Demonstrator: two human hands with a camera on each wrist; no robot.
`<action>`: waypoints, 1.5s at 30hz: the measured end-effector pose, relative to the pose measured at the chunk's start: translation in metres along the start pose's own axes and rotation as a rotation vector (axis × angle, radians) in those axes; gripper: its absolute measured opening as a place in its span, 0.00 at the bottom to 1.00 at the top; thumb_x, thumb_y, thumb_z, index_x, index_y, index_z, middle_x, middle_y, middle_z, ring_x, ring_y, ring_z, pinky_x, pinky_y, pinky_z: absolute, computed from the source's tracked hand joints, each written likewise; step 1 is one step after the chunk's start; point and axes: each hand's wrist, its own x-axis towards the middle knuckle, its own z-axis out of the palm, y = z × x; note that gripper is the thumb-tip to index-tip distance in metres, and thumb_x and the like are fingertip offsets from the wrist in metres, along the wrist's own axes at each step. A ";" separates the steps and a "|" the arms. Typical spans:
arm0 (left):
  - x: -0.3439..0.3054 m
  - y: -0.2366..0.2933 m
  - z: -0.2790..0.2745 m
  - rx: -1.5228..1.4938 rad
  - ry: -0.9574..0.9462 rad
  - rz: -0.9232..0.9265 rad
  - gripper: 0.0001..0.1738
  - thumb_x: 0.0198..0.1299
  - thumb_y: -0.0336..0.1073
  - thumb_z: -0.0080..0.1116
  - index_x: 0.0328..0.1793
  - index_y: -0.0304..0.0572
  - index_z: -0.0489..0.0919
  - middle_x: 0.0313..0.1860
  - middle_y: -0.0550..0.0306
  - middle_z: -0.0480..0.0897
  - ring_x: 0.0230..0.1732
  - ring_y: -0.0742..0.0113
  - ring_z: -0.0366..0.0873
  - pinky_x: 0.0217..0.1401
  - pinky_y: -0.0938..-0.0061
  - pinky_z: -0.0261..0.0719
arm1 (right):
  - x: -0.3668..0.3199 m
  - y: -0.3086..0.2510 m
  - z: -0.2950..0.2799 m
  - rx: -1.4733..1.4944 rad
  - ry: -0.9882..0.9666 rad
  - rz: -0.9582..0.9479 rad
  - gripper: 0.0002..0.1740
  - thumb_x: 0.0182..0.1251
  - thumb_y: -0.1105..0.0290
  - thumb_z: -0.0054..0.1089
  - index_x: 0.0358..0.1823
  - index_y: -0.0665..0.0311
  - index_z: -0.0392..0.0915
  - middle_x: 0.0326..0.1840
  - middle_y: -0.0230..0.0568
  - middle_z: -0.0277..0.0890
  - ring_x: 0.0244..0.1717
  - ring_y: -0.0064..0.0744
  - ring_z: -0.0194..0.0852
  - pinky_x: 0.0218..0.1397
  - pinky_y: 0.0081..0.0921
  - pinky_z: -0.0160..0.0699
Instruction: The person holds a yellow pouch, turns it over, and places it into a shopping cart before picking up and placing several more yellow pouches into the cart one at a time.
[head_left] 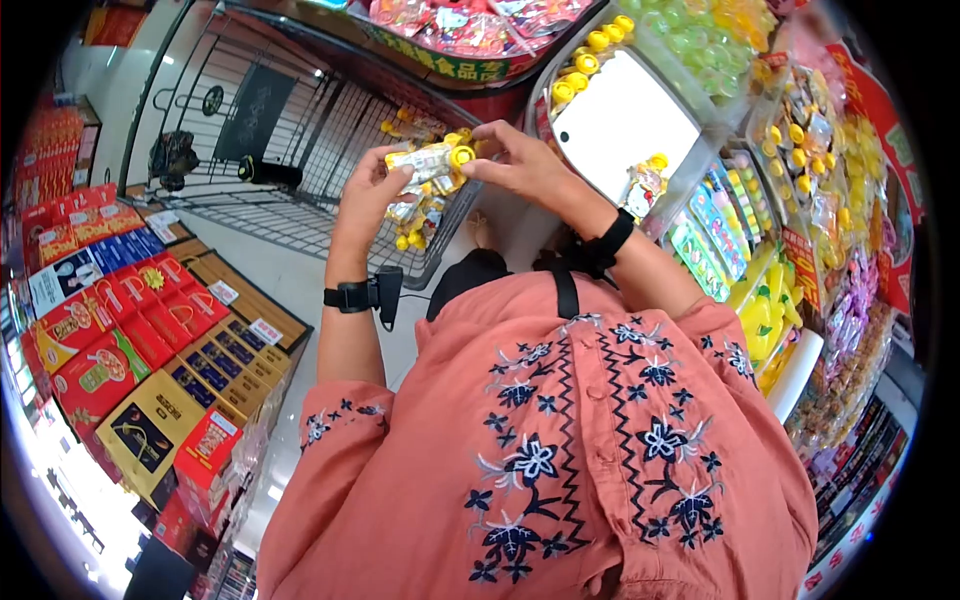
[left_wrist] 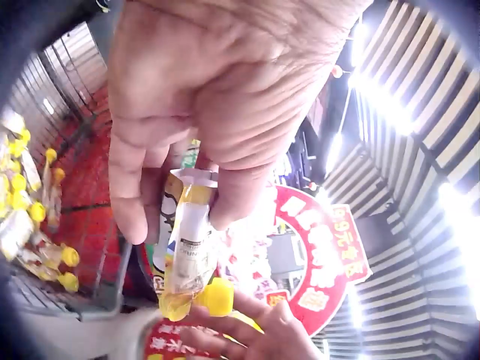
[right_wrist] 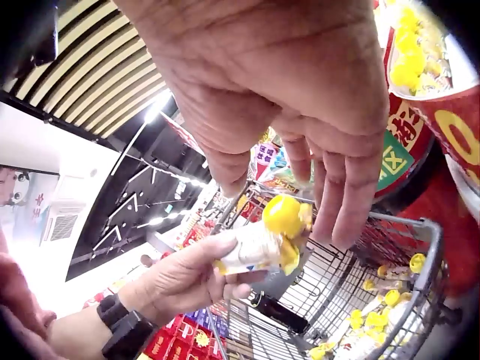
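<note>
By the shopping cart (head_left: 255,115), the left hand (head_left: 366,197) is pinching a yellow-capped packet (head_left: 426,161), the right hand (head_left: 528,172) hovering alongside, unclenched.

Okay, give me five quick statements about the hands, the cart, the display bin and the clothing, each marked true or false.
1. The left hand holds a yellow-capped packet. True.
2. The right hand is down inside the cart. False: it is up beside the held packet's cap.
3. More packets with yellow caps lie in the cart. True.
4. The white display bin is packed full. False: much of its white surface is bare.
5. The person wears a plain blue jacket. False: it is an embroidered coral shirt.
</note>
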 end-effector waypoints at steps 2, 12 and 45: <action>-0.001 0.013 0.021 -0.032 -0.036 0.030 0.19 0.67 0.34 0.62 0.61 0.36 0.74 0.53 0.54 0.80 0.51 0.70 0.81 0.48 0.75 0.88 | -0.005 -0.005 -0.001 0.068 0.054 -0.060 0.29 0.69 0.59 0.68 0.64 0.66 0.71 0.51 0.40 0.80 0.47 0.24 0.79 0.50 0.23 0.79; 0.010 0.026 0.082 -0.312 -0.204 -0.014 0.18 0.70 0.32 0.56 0.63 0.34 0.71 0.56 0.48 0.81 0.52 0.64 0.83 0.44 0.68 0.89 | -0.051 -0.008 -0.070 0.707 0.152 0.076 0.16 0.74 0.66 0.56 0.58 0.65 0.75 0.46 0.39 0.81 0.40 0.28 0.85 0.49 0.27 0.86; -0.016 0.066 0.257 -0.194 -0.655 -0.119 0.25 0.75 0.43 0.50 0.71 0.34 0.69 0.56 0.45 0.83 0.48 0.59 0.86 0.46 0.68 0.89 | -0.131 0.014 -0.155 0.803 0.242 -0.007 0.21 0.74 0.54 0.60 0.55 0.65 0.80 0.44 0.34 0.82 0.43 0.22 0.79 0.49 0.22 0.79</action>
